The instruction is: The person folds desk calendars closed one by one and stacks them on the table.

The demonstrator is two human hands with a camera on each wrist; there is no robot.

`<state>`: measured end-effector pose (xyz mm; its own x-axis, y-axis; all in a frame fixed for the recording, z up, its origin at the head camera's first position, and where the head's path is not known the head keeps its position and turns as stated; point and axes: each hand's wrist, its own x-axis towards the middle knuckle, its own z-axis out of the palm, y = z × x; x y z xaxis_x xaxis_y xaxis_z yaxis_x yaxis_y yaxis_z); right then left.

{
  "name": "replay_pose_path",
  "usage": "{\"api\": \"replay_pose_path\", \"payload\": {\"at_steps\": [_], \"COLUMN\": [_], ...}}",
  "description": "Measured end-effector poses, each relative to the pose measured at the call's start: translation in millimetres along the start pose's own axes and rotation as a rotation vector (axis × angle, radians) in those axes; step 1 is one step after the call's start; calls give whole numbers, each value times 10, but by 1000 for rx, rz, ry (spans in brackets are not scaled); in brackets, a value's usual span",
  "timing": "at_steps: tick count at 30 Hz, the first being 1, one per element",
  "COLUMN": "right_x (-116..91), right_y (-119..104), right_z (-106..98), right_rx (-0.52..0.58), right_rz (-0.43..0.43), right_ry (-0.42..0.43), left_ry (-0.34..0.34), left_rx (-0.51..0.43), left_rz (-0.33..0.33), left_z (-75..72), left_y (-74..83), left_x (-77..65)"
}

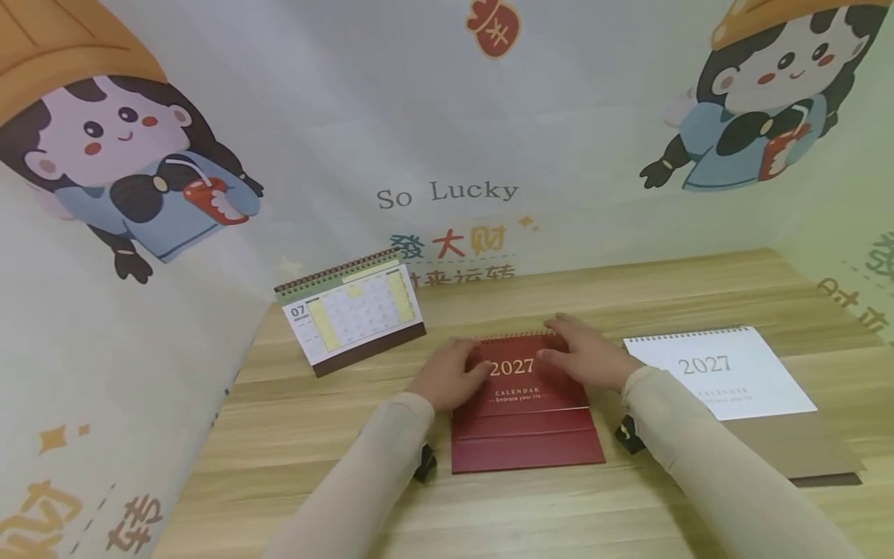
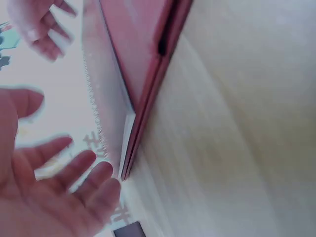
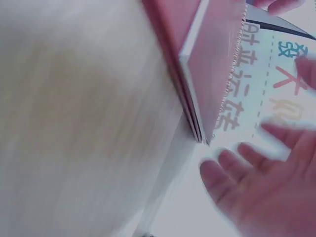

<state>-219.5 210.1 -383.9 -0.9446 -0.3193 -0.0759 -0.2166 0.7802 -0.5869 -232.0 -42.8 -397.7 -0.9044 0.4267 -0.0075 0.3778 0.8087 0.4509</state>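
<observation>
A red 2027 desk calendar (image 1: 520,400) lies flat on the wooden table, spiral binding at its far edge and its base folded out toward me. My left hand (image 1: 450,376) is at its left side with loosely bent fingers; in the left wrist view this left hand (image 2: 64,182) has its fingers spread beside the calendar's edge, holding nothing. Over the calendar's right side reaches my right hand (image 1: 590,353), fingertips near the spiral. In the right wrist view the right hand (image 3: 266,173) shows relaxed fingers apart from the red calendar (image 3: 212,64).
A white 2027 calendar (image 1: 722,376) with a brown base lies to the right of my right forearm. Back left, a standing desk calendar (image 1: 352,310) displays a month page marked 07. Printed cloth (image 1: 335,155) hangs behind and at both sides of the table (image 1: 265,466).
</observation>
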Motion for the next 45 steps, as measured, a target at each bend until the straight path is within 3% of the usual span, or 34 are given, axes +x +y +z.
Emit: {"api": "replay_pose_path", "payload": {"at_steps": [2, 5, 10, 14, 16, 23, 28, 35, 39, 45], "right_x": [-58, -128, -176, -180, -185, -177, -166, -262, -353, -495], "right_y": [15, 40, 52, 44, 46, 33, 1, 62, 196, 425], "right_z": [-31, -23, 33, 44, 36, -20, -63, -265, -424, -666], "right_rx": [-6, -31, -26, 26, 57, 248, 359, 322, 355, 312], "right_rz": [49, 131, 189, 207, 219, 236, 226, 181, 181, 200], "right_ry": [53, 33, 2, 4, 5, 65, 86, 80, 66, 43], "left_ry": [75, 143, 92, 47, 48, 64, 82, 126, 153, 186], "left_rx": [-65, -72, -37, -76, -124, -443, -502, -553, -579, -617], "left_rz": [-52, -128, -161, -173, -184, -219, -217, -230, -207, -169], "left_z": [-24, -28, 15, 36, 36, -29, -96, -95, -9, 150], "left_y": [-37, -87, -97, -57, -42, -37, -6, 199, 382, 651], "left_x": [-35, -113, -192, -200, -193, -182, -159, -86, -26, 85]}}
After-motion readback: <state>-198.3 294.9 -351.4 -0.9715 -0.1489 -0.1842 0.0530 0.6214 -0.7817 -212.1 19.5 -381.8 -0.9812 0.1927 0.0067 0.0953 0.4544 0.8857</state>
